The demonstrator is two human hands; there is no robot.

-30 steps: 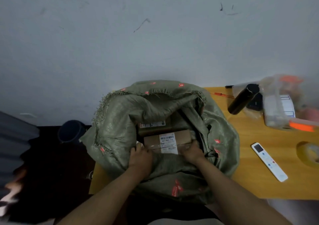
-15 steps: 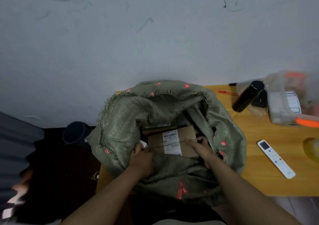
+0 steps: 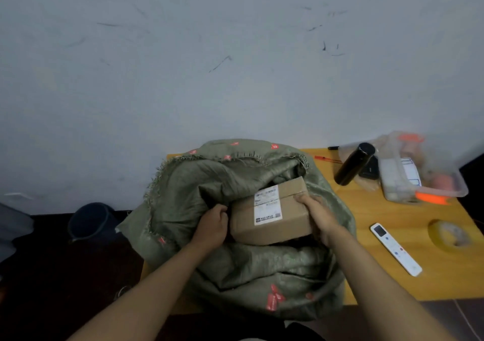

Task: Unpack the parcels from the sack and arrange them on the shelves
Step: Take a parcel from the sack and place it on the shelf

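I am holding the box (image 3: 271, 211) over the sack (image 3: 235, 267). My right hand (image 3: 318, 216) is gripping its right side. My left hand (image 3: 210, 227) is clutching the sack's edge beside it.

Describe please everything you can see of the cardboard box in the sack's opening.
The cardboard box is a plain brown carton with closed flaps and a white shipping label across its top and front; the print is too blurred to read. It is tilted, far end raised, partly out of the green woven sack. The right hand grips its right side, and the left hand is at its left end, beside the sack's fabric.
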